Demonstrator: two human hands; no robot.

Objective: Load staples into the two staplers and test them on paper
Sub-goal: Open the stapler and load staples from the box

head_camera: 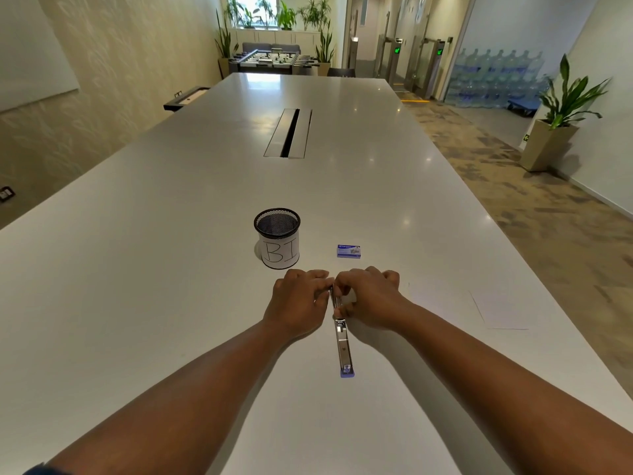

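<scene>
Nearest me lies the long silver metal stapler (pixel 343 344), swung fully open on the white table (pixel 171 269), its blue-tipped end toward me and its long axis running straight away from me into my hands. Both hands meet over its far end: my left hand (pixel 297 301) comes in from the left with fingers curled against the metal, and my right hand (pixel 371 296) from the right, thumb and fingertips pinching the same part. So my grip is narrow on both sides, closed on the stapler; whether a strip of staples sits between my fingers I cannot tell, since they cover that spot. The hands are equally near, and I judge that seating staples calls for sliding along that axis. Off to my right a sheet of white paper (pixel 496 306) lies flat, well apart from my right hand and ready for the test. Just beyond my hands stand the black mesh cup with a paper label marked "BI" (pixel 278 240) to the left and the small blue staple box (pixel 349 251) to the right. I see no second stapler.
</scene>
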